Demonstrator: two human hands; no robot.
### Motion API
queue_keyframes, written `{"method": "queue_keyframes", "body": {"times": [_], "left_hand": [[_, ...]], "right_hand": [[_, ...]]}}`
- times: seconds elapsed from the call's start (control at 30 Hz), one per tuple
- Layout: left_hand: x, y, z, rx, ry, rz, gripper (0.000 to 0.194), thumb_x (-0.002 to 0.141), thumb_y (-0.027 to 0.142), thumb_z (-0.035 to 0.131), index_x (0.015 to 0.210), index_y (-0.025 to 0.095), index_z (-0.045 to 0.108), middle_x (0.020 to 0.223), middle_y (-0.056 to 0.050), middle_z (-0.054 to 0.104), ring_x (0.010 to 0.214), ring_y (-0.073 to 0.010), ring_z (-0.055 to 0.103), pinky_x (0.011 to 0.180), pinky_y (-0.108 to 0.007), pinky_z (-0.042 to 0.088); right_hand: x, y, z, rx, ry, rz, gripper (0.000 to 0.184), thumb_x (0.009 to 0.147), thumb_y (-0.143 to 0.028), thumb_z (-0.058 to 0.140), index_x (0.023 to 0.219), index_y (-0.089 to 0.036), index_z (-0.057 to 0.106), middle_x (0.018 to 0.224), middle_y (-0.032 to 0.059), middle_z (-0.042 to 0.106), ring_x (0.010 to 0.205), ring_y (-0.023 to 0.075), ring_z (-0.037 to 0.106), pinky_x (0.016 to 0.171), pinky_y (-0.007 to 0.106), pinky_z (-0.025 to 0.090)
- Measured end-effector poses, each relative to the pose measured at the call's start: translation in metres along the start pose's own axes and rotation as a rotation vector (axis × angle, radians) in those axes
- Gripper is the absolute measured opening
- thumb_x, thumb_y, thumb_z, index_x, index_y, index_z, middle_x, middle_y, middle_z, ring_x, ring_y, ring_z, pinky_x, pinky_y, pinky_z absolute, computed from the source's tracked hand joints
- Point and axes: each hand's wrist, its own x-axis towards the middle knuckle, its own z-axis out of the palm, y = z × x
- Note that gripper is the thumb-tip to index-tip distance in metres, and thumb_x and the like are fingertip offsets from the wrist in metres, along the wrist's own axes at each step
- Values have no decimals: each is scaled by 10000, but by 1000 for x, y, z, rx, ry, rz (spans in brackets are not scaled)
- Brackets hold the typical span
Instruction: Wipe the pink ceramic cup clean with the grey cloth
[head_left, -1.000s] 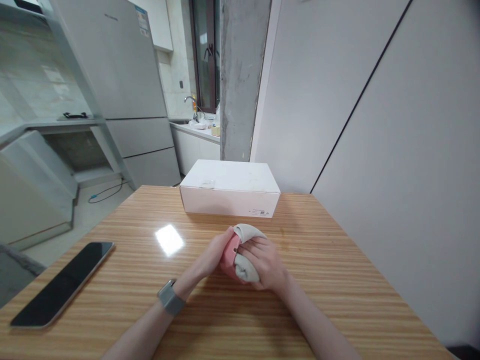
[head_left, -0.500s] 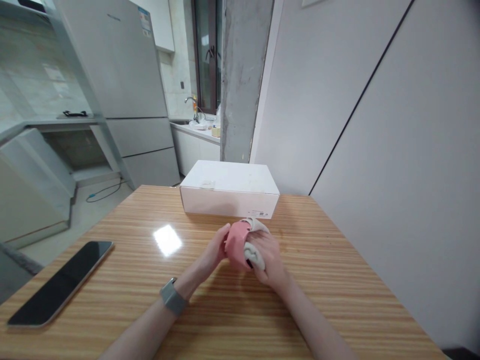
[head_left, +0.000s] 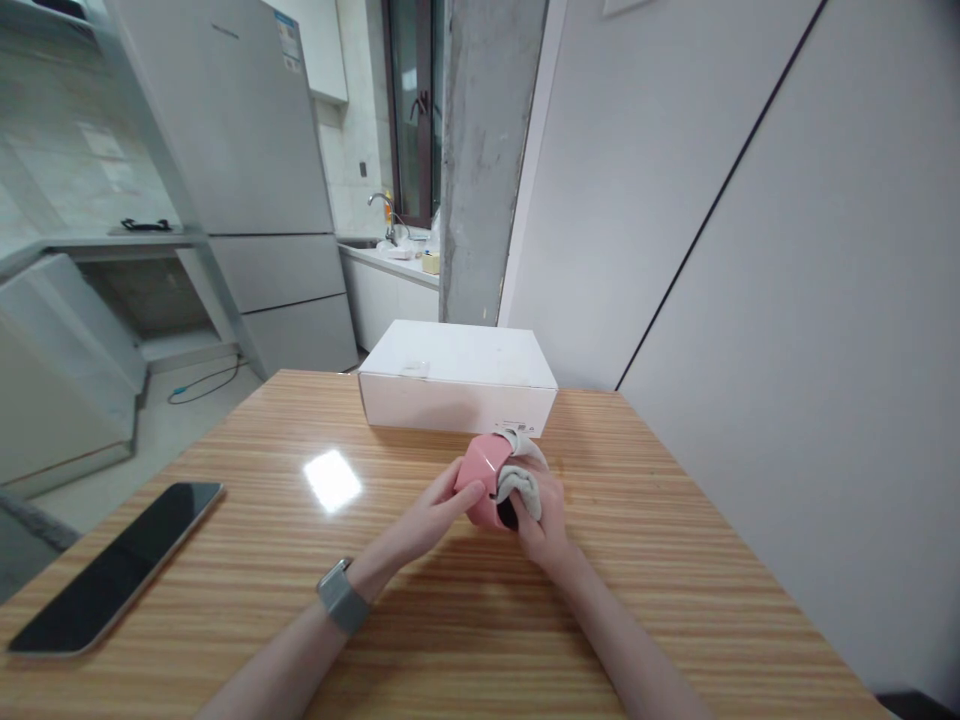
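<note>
A glossy pink object (head_left: 480, 468) with angled faces and a dark opening or patch low on its right side is held just above the table, in front of the white box. My left hand (head_left: 439, 508) grips it from the left, thumb across its near face and fingers behind. On its right, my right hand (head_left: 546, 515) is closed on a light grey cloth (head_left: 519, 483), which is bunched against the pink object's right side and top. What kind of object the pink thing is, I cannot make out. A grey-banded watch (head_left: 343, 597) circles my left wrist.
A white box (head_left: 457, 400) stands on the striped wooden table (head_left: 675, 580), just beyond my hands. At the left edge lies a dark phone-like slab (head_left: 120, 565). A pale wall (head_left: 787, 350) rises along the right; a fridge (head_left: 247, 180) and sink counter are behind.
The pink object has turned and shifted slightly right and up. My left thumb now lies across its front, and the dark patch and more of the cloth show on the right.
</note>
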Motion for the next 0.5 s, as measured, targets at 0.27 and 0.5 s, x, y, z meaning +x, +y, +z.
{"method": "queue_keyframes", "body": {"times": [0.27, 0.5], "left_hand": [[14, -15, -12, -258, 98, -138, 492, 862, 504, 494, 1073, 95, 666, 1076, -115, 698, 1208, -277, 512, 1085, -401, 323], [8, -3, -10, 28, 82, -70, 412, 858, 467, 524, 1071, 151, 682, 1210, -54, 648, 1212, -251, 509, 1128, -383, 257]], "right_hand": [[-2, -11, 6, -106, -241, -280, 357, 837, -336, 372, 1096, -181, 563, 1003, 124, 683, 932, 262, 636, 880, 437, 475], [-5, -6, 8, -69, -221, -209, 305, 866, -322, 348, 1000, -190, 587, 920, 107, 682, 880, 247, 625, 859, 431, 473]]}}
